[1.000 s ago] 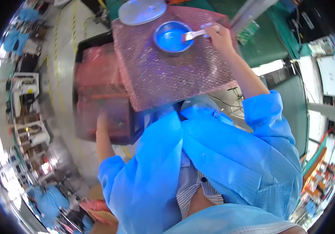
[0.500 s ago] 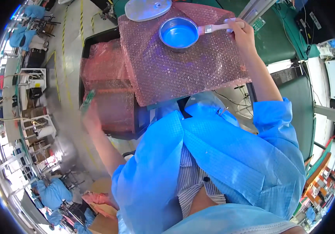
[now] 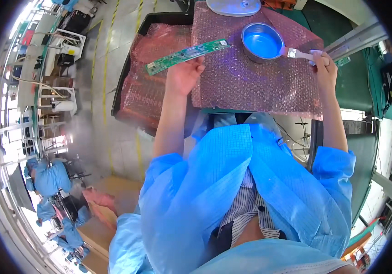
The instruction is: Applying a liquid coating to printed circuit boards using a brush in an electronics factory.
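My left hand [image 3: 184,76] holds a long, narrow green circuit board [image 3: 188,55] from below, raised at the left edge of the bubble-wrap sheet. My right hand [image 3: 324,67] is closed round the pale handle of a flat brush [image 3: 300,54]. The brush's tip reaches the right rim of a round metal cup [image 3: 256,55], and its bristles are mostly hidden there. Liquid in the cup [image 3: 263,44] glows blue. Under the cup lies pink bubble wrap [image 3: 232,84], spread over the work surface in front of me.
A pale oval lid-like object [image 3: 234,6] lies behind the cup. Left of the work surface stands a black bin [image 3: 122,86] with pink bubble wrap [image 3: 152,82] inside. A metal post [image 3: 358,36] rises at the right. Cardboard boxes [image 3: 100,233] stand lower left; people in blue work there.
My left hand has brought the circuit board up and rightward from beside the bin to the bubble wrap's edge. My right hand keeps the brush at the cup's rim. The whole view has shifted.
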The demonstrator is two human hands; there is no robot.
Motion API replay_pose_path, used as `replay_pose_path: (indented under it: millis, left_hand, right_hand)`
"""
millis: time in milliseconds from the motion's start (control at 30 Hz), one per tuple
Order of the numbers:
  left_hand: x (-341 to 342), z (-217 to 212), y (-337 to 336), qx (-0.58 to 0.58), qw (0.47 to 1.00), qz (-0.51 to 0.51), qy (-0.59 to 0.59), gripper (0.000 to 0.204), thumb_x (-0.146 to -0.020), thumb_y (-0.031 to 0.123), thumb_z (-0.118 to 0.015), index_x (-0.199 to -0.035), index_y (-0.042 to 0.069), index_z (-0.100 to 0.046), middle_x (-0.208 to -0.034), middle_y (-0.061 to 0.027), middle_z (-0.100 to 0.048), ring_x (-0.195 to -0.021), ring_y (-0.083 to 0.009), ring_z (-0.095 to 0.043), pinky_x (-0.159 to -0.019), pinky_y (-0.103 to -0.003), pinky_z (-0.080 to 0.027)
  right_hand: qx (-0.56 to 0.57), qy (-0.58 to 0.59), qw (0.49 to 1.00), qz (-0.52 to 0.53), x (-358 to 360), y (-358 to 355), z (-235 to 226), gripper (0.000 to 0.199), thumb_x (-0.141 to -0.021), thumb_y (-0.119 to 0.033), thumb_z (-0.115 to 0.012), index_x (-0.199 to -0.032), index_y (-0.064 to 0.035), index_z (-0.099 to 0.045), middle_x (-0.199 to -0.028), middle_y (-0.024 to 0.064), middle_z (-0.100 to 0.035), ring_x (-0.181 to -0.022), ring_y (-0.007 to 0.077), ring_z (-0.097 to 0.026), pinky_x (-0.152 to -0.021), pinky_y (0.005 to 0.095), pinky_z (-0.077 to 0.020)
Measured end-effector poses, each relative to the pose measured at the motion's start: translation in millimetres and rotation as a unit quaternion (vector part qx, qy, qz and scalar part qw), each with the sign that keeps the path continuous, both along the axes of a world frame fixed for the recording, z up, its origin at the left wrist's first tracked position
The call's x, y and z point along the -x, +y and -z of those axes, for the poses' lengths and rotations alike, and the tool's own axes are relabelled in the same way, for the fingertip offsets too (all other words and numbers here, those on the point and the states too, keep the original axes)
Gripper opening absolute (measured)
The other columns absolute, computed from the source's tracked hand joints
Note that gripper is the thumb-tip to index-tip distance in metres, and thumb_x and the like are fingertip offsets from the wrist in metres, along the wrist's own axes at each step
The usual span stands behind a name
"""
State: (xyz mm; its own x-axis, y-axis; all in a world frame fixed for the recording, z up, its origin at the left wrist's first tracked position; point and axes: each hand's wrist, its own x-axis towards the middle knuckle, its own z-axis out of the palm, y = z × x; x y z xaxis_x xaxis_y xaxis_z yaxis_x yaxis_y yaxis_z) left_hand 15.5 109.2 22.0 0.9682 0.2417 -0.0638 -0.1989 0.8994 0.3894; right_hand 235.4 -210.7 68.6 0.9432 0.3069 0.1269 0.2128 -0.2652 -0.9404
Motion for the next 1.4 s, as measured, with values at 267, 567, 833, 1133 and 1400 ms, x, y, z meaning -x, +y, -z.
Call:
replay_pose_path:
  millis: [267, 567, 833, 1133, 1400]
  left_hand:
    - [-21, 8, -20, -0.043, 0.999, 0.016, -0.008, 0.035, -0.086, 0.034, -0.049, -0.099, 0.003, -0.057, -0.094, -0.0136, -0.062, -0.088, -0.0275, -0.058, -0.067, -0.035, -0.049]
    - [-28, 2, -38, -0.073, 0.995, 0.061, -0.04, 0.042, -0.086, 0.039, -0.05, -0.109, 0.004, -0.053, -0.102, -0.0123, -0.059, -0.09, -0.0231, -0.056, -0.07, -0.033, -0.048]
    - [-34, 10, -43, -0.127, 0.989, 0.061, -0.031, 0.038, -0.088, 0.033, -0.047, -0.114, 0.005, -0.048, -0.112, -0.0077, -0.054, -0.102, -0.0204, -0.054, -0.084, -0.034, -0.046]
    - [-23, 11, -42, -0.097, 0.994, 0.043, -0.024, 0.034, -0.084, 0.035, -0.056, -0.104, 0.007, -0.056, -0.101, -0.0088, -0.06, -0.088, -0.0197, -0.057, -0.067, -0.03, -0.047]
    - [-20, 9, -40, -0.136, 0.989, 0.05, -0.02, 0.041, -0.084, 0.039, -0.054, -0.11, 0.006, -0.053, -0.103, -0.0091, -0.059, -0.09, -0.02, -0.057, -0.07, -0.031, -0.048]
  right_hand:
    - [-0.162, -0.023, 0.984, -0.076, 39, 35, -40, 0.022, -0.086, -0.019, -0.057, -0.099, -0.0014, -0.062, -0.085, 0.001, -0.061, -0.07, 0.0057, -0.054, -0.063, 0.0191, -0.0431]
    - [-0.132, -0.231, 0.87, -0.415, 94, 104, -92, 0.016, -0.08, -0.006, -0.06, -0.094, 0.0003, -0.061, -0.07, 0.0055, -0.052, -0.064, 0.0178, -0.049, -0.057, 0.0289, -0.0398]
    - [-0.107, -0.311, 0.834, -0.443, 106, 124, -95, 0.016, -0.075, -0.005, -0.062, -0.09, 0.0005, -0.06, -0.071, 0.0093, -0.05, -0.065, 0.0239, -0.05, -0.055, 0.0322, -0.0406]
    - [-0.032, -0.31, 0.836, -0.452, 96, 114, -97, 0.015, -0.077, -0.005, -0.06, -0.091, -0.0001, -0.06, -0.07, 0.0097, -0.049, -0.063, 0.0248, -0.05, -0.055, 0.0323, -0.0408]
    - [-0.047, -0.269, 0.853, -0.445, 96, 101, -113, 0.013, -0.078, -0.004, -0.06, -0.09, -0.0001, -0.06, -0.069, 0.0091, -0.05, -0.062, 0.024, -0.05, -0.055, 0.0309, -0.0405]
